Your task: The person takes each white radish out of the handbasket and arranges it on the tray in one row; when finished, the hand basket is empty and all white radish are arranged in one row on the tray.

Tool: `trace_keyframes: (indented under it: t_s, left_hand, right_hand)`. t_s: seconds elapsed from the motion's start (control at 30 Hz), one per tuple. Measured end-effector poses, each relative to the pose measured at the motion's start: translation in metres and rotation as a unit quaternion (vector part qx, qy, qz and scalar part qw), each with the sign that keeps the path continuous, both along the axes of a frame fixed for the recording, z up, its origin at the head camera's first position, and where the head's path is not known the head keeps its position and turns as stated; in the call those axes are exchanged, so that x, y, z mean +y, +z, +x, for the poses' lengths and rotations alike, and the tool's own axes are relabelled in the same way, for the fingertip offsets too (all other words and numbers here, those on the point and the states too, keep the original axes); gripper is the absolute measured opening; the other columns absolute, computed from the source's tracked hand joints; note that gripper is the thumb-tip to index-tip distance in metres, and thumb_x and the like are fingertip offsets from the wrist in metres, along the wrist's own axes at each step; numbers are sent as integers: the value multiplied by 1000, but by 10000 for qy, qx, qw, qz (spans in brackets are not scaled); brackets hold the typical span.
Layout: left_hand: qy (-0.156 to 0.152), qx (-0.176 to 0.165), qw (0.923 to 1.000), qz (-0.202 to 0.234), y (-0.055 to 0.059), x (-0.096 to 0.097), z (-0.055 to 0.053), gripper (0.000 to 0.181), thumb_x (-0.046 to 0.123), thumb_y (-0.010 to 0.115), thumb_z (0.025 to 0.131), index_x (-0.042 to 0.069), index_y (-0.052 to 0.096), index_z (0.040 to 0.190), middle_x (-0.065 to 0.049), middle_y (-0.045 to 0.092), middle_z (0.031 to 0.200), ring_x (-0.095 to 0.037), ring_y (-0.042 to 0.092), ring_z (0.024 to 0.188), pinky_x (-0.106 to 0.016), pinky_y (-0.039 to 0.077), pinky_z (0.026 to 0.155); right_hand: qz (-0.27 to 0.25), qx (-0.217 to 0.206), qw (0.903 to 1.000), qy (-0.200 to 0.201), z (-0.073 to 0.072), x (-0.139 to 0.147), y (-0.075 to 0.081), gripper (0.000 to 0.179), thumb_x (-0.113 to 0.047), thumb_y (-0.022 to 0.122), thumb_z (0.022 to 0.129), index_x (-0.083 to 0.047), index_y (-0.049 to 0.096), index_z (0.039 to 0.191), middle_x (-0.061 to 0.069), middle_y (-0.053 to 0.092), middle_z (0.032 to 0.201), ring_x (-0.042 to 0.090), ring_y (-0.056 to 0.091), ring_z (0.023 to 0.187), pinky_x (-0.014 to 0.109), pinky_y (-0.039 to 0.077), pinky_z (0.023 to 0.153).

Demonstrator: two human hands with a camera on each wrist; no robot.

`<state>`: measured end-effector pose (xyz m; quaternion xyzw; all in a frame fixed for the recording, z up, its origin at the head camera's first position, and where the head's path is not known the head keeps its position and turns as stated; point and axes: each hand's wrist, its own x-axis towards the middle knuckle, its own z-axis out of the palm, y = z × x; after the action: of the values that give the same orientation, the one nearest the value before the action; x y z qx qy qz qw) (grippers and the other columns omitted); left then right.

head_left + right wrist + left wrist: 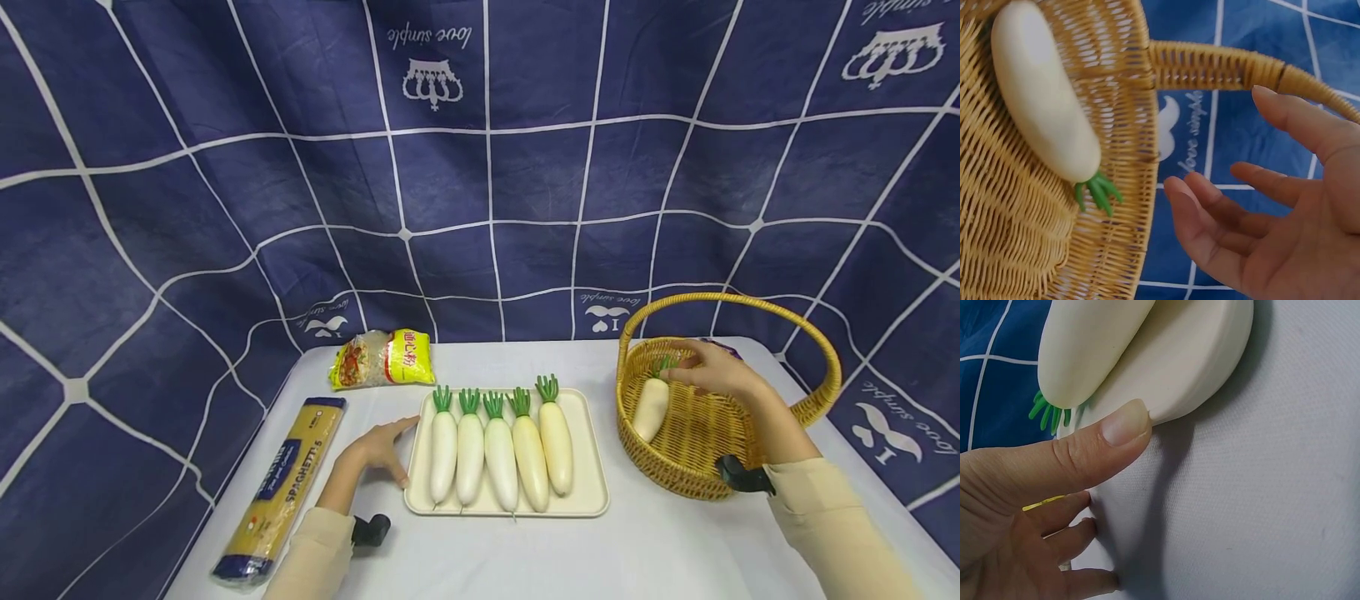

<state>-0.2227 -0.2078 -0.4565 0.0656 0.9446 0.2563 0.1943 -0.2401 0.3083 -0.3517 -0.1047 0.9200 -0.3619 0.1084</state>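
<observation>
A white radish (651, 410) with a short green top lies in the wicker basket (697, 442) at the right. Above the basket is my right hand (712, 371), its fingers spread and loosely bent. In the right wrist view a gap shows between this hand (1291, 231) and the radish (1047, 94), and nothing is held. Several white radishes (500, 458) lie side by side on the cream tray (591, 467), green tops pointing away. My left hand (375, 450) is at the tray's left edge, fingers extended. The left wrist view shows its thumb (1125, 425) against the tray's rim.
A spaghetti packet (281, 492) lies along the left side of the table (555, 558). Behind the tray's left end is a yellow pasta bag (382, 360). The basket's tall handle (731, 297) arches over its opening. Blue checked cloth (525, 175) hangs behind the table.
</observation>
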Motion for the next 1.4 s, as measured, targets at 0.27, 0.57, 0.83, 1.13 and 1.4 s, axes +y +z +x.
trace_keyframes:
  t_s: [0.27, 0.57, 0.83, 1.13, 1.4]
  left_hand:
    - [12, -4, 10000, 8, -1, 0, 0, 109, 11, 91, 45, 7, 41, 142, -25, 42, 141, -45, 37, 130, -61, 32, 104]
    - [2, 20, 10000, -70, 1, 1, 0, 109, 12, 91, 45, 7, 41, 141, -25, 43, 140, -45, 38, 129, -61, 33, 103]
    - [5, 6, 10000, -51, 1, 1, 0, 109, 12, 91, 45, 7, 41, 142, -25, 43, 140, -45, 38, 129, -61, 33, 103]
    - [-61, 58, 10000, -19, 0, 0, 0, 109, 11, 91, 45, 6, 41, 142, -26, 43, 139, -46, 38, 129, -61, 33, 104]
    - [3, 67, 10000, -10, -1, 0, 0, 110, 12, 91, 44, 8, 41, 142, -24, 44, 140, -44, 39, 128, -60, 33, 104]
  right_hand:
    - [57, -787, 9968, 122, -15, 4, -10, 83, -30, 61, 90, 14, 14, 142, 41, 37, 128, 37, 61, 92, 42, 57, 69]
    - [17, -1344, 9909, -9, -23, 3, -23, 81, -26, 60, 91, 12, 10, 142, 42, 13, 140, 54, 53, 102, 50, 56, 76]
    - [3, -1589, 9872, -91, -29, 3, -33, 81, -24, 60, 91, 9, 9, 143, 41, 11, 140, 57, 51, 104, 52, 56, 76]
    - [181, -1720, 9848, -150, -33, 3, -43, 77, -23, 61, 90, 9, 15, 143, 40, 18, 137, 49, 57, 97, 50, 57, 71]
    - [394, -1816, 9823, -239, -34, 0, -49, 81, -25, 62, 88, 12, 14, 143, 37, 33, 128, 42, 62, 90, 45, 58, 67]
